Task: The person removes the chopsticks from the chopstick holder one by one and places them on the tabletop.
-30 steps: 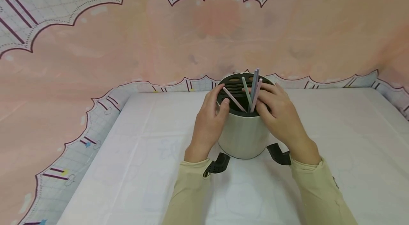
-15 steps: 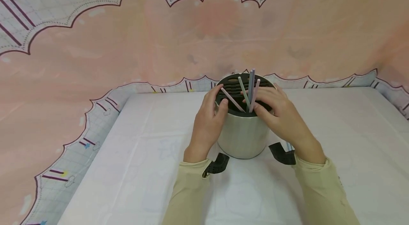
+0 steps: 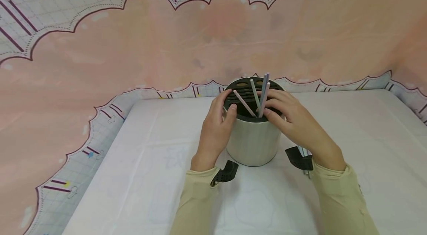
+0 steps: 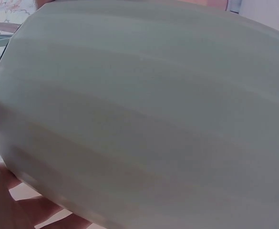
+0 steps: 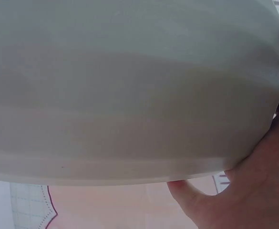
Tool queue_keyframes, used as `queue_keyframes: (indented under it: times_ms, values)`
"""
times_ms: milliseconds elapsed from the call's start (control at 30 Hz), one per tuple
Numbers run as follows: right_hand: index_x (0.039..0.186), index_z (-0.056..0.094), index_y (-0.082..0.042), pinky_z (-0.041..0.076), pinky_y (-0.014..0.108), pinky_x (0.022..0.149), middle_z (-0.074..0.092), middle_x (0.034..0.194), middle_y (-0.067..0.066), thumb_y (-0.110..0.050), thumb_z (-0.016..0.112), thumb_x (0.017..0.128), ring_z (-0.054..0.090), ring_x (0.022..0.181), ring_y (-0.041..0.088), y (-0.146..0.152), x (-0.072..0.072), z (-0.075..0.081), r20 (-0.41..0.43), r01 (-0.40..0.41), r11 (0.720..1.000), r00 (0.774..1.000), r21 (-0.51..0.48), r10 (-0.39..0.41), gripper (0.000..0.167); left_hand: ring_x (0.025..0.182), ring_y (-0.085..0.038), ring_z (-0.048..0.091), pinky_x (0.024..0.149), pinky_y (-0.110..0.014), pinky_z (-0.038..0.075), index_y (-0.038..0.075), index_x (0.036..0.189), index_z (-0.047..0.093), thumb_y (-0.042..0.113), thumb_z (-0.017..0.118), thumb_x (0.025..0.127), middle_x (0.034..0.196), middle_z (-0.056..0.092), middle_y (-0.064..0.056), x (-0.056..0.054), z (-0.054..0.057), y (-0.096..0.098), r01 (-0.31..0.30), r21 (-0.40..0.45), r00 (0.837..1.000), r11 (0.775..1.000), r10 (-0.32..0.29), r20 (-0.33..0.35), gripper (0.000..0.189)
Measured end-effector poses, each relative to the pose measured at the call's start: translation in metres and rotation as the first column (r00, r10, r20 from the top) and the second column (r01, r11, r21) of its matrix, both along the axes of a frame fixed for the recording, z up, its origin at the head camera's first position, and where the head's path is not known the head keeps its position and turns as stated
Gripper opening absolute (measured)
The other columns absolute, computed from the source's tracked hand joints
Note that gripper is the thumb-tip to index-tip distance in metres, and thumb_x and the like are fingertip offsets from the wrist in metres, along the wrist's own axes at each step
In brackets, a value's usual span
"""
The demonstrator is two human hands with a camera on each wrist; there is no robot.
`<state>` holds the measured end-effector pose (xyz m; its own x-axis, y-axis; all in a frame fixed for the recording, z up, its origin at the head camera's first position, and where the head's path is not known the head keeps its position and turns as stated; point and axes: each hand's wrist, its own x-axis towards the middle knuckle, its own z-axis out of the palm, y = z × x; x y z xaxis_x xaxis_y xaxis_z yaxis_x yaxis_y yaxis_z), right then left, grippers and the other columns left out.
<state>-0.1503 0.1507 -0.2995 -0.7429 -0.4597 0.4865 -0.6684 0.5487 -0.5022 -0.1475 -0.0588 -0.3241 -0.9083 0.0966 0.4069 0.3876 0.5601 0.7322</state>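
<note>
A pale, round utensil holder (image 3: 255, 142) with a black slotted top (image 3: 245, 92) stands upright on the table. Several thin pastel sticks lean out of its front opening: a pink stick (image 3: 244, 103), a green stick (image 3: 255, 92) and bluish sticks (image 3: 264, 88) among them. My left hand (image 3: 217, 127) grips the holder's left side, thumb at the rim. With fingers behind the sticks and thumb in front, my right hand (image 3: 293, 116) pinches the right-hand sticks near their lower ends. Both wrist views are filled by the holder's wall (image 4: 144, 114), with fingers at its edge.
A white cloth covers the table (image 3: 160, 175). Behind and to the left hangs a peach curtain (image 3: 213, 42) with a scalloped border. Partly hidden by the right wrist, a small striped item (image 3: 304, 151) shows beside the black wrist mount (image 3: 299, 159).
My right wrist has swung outward to the right, while its thumb has moved in against the sticks. The sticks' tips have shifted slightly. My left hand keeps its hold on the holder.
</note>
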Motion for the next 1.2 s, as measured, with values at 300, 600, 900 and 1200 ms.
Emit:
queue_keyframes:
  times_ms: [300, 600, 900, 1200]
  values:
    - [0.098, 0.060, -0.017, 0.029, 0.047, 0.094, 0.043, 0.132, 0.000, -0.021, 0.050, 0.092, 0.027, 0.128, 0.018, 0.0011, -0.0001, 0.0017, 0.060, 0.000, 1.000, 0.998, -0.029, 0.002, 0.013, 0.089, -0.013, 0.046, 0.074, -0.036, 0.041, 0.032, 0.137, 0.030, 0.053, 0.029, 0.091, 0.136, 0.032, 0.012, 0.0000, 0.0003, 0.0004, 0.002, 0.009, 1.000, 1.000, -0.002, -0.001, 0.051]
    - [0.093, 0.059, -0.018, 0.029, 0.048, 0.092, 0.042, 0.132, -0.001, -0.024, 0.049, 0.092, 0.027, 0.127, 0.018, 0.0013, 0.0003, 0.0024, 0.090, 0.008, 0.999, 0.996, -0.048, -0.004, 0.012, 0.087, -0.012, 0.045, 0.071, -0.034, 0.041, 0.031, 0.137, 0.030, 0.053, 0.029, 0.091, 0.135, 0.033, 0.012, 0.0001, 0.0007, 0.0004, 0.004, 0.008, 1.000, 1.000, -0.004, -0.006, 0.050]
    - [0.091, 0.057, -0.023, 0.032, 0.039, 0.087, 0.042, 0.132, -0.006, -0.029, 0.050, 0.091, 0.028, 0.126, 0.011, 0.0001, 0.0003, -0.0010, 0.078, 0.005, 0.997, 0.997, -0.079, 0.002, 0.010, 0.091, -0.014, 0.046, 0.076, -0.037, 0.042, 0.032, 0.137, 0.030, 0.053, 0.029, 0.091, 0.136, 0.032, 0.011, -0.0008, -0.0018, 0.0007, -0.003, 0.007, 1.000, 1.000, 0.003, -0.004, 0.050]
    - [0.093, 0.061, -0.017, 0.031, 0.046, 0.091, 0.044, 0.131, -0.003, -0.023, 0.049, 0.092, 0.027, 0.127, 0.015, -0.0002, -0.0001, -0.0027, 0.087, 0.014, 0.997, 0.996, -0.071, -0.008, 0.013, 0.098, -0.014, 0.047, 0.082, -0.040, 0.042, 0.032, 0.136, 0.031, 0.054, 0.029, 0.091, 0.137, 0.031, 0.011, -0.0017, -0.0032, 0.0004, -0.004, 0.018, 1.000, 1.000, 0.005, -0.011, 0.050]
